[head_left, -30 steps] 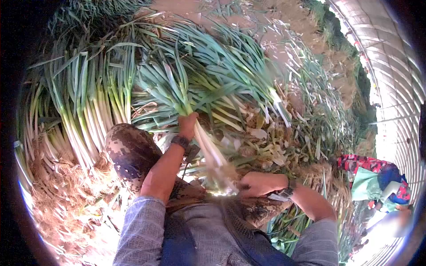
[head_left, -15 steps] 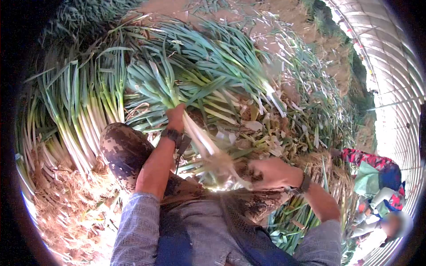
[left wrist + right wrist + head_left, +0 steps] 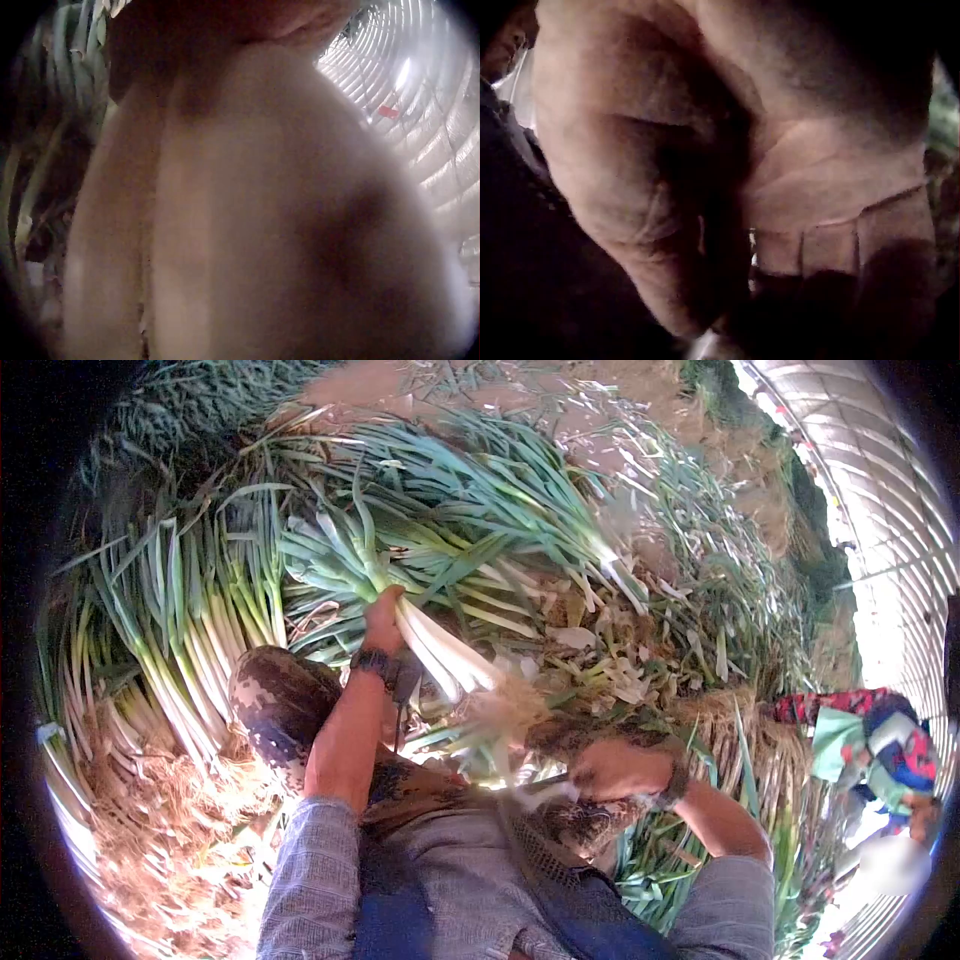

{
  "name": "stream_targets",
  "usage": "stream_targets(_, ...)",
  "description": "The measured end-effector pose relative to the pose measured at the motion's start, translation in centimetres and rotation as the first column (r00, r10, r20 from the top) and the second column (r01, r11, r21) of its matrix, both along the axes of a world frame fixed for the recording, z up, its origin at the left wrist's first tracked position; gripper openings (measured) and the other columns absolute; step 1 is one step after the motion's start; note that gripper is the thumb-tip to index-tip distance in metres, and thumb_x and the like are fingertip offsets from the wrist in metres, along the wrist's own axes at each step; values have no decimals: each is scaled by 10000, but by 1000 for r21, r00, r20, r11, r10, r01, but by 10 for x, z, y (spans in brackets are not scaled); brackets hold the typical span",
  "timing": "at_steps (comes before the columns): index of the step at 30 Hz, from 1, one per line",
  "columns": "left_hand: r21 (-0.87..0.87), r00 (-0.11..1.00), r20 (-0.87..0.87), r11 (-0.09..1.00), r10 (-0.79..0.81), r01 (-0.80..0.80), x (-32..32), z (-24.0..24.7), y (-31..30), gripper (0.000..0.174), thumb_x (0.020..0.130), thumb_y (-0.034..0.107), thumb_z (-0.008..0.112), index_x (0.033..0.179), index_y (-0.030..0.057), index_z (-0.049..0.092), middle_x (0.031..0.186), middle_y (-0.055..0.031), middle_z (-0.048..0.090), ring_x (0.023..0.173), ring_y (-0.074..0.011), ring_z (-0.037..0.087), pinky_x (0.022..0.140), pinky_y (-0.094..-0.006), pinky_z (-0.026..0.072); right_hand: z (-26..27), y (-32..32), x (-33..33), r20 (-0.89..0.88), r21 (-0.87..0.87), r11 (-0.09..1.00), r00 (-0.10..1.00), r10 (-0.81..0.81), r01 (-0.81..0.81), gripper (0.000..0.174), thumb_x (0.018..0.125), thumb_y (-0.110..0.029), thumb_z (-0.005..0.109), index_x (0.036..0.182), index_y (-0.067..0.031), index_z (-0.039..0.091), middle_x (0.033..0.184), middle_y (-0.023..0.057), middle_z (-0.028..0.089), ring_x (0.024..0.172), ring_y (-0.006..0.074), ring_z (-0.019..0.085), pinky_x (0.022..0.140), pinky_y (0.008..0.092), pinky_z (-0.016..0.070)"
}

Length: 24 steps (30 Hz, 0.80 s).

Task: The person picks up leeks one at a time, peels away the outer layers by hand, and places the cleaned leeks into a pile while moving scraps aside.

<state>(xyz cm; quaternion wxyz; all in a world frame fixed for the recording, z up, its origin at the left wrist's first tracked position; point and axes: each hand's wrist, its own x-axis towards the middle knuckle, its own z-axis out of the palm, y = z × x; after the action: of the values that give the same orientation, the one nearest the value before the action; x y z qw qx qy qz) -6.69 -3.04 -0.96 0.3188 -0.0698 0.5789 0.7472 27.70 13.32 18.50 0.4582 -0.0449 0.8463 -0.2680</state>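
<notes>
In the head view my left hand (image 3: 383, 625) grips a bunch of long green onions (image 3: 440, 647) where the white stalks meet the green leaves. The stalks slant down to the right, and their blurred roots (image 3: 512, 710) end near my right hand (image 3: 624, 766). That hand's thumb and curled fingers pinch a pale strip (image 3: 543, 792), whose white end (image 3: 703, 345) also shows below the thumb in the right wrist view. Pale stalks (image 3: 225, 225) fill the left wrist view, blurred, under part of my left hand (image 3: 232, 34).
More green onions (image 3: 205, 630) lie at the left, with tangled roots (image 3: 165, 840) below. Another pile (image 3: 470, 480) lies ahead beside leaf scraps (image 3: 620, 660). A camouflage-clad knee (image 3: 280, 705) is beside my left forearm. Another person in red and green (image 3: 885, 745) is at the right, near the ribbed greenhouse wall (image 3: 880, 490).
My left hand and the bunch have shifted a little left. My right hand has moved right, away from the root ends, and the pale strip now trails from it.
</notes>
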Motion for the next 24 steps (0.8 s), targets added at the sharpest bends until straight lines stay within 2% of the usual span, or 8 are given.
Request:
stream_targets(2,38,969,244,998,39,-50,-2,13,15,343,837,237,609,1066,-14,566,817,-139,599,743,-256,625,708,-357,539,9,18,-7,-68,182,979,995,-75,86,417,871,-337,640,1182,-70,564,1053,138,629,888,263,608,763,392,517)
stream_targets(5,49,973,230,998,22,-35,15,13,16,317,847,239,593,1040,-11,566,819,-133,596,740,-261,616,707,-350,536,15,-12,-35,-525,-135,842,683,-508,522,466,798,-248,682,1185,-32,536,876,154,659,778,273,642,693,428,511)
stream_targets(6,0,953,-300,999,-41,43,21,5,12,341,836,283,605,1007,-9,564,824,-134,588,722,-265,602,711,-368,532,0,-25,-49,-674,-55,885,637,-375,463,469,812,-278,687,1180,-30,538,881,150,660,787,268,646,702,416,519)
stream_targets(8,318,980,183,948,-78,16,22,55,18,391,832,337,623,1029,9,545,865,-129,575,710,-260,582,723,-393,530,-18,-26,-50,-797,36,907,559,-228,420,474,826,-308,691,1176,-28,540,886,147,660,796,263,651,712,403,527)
stream_targets(11,57,997,82,998,12,-17,27,94,15,393,848,348,611,1052,19,545,891,-120,575,727,-245,587,715,-386,534,-26,-15,-45,-327,-23,872,821,-469,489,502,883,-467,597,1233,-114,530,1027,159,648,909,277,640,838,427,506)
stream_targets(14,268,999,26,963,-20,12,28,121,5,353,856,341,597,1001,21,570,875,-107,582,721,-218,592,667,-344,529,-35,32,-8,-226,52,981,959,-172,188,512,920,-477,528,1299,-132,503,1162,148,607,1008,322,604,892,441,478)
stream_targets(21,218,891,-453,965,-34,148,-10,244,-43,345,829,298,604,944,-27,601,782,-115,616,591,-186,592,517,-316,513,-106,70,-16,-242,-318,834,813,-530,450,342,963,-341,544,1198,-94,573,1094,156,615,880,324,603,734,476,498)
stream_targets(24,-83,823,-568,996,-19,-35,-57,297,-75,363,827,237,622,1031,-61,574,838,-149,634,626,-215,622,509,-335,548,-120,65,-35,-256,-175,892,856,-449,416,365,951,-373,542,1179,-93,599,1049,131,628,836,291,602,659,469,484)
